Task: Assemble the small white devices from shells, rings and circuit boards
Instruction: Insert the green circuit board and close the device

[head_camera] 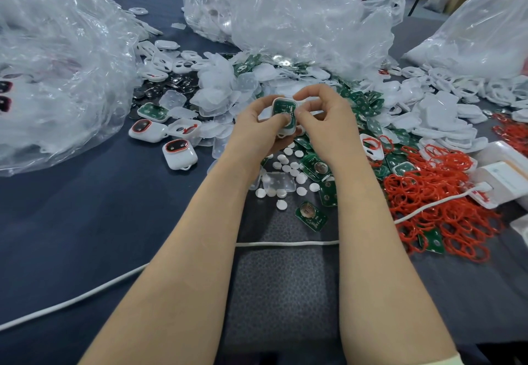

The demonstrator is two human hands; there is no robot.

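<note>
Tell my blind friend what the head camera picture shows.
The left hand and right hand hold a white shell with a green circuit board inside, above a dark blue table. Around it lie piles of white shells, green boards, red rings and clear bags.

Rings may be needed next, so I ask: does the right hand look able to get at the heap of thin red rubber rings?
Likely yes, once freed. The right hand pinches the white plastic shell holding a green circuit board, but the heap of red rings lies uncovered just right of that forearm.
</note>
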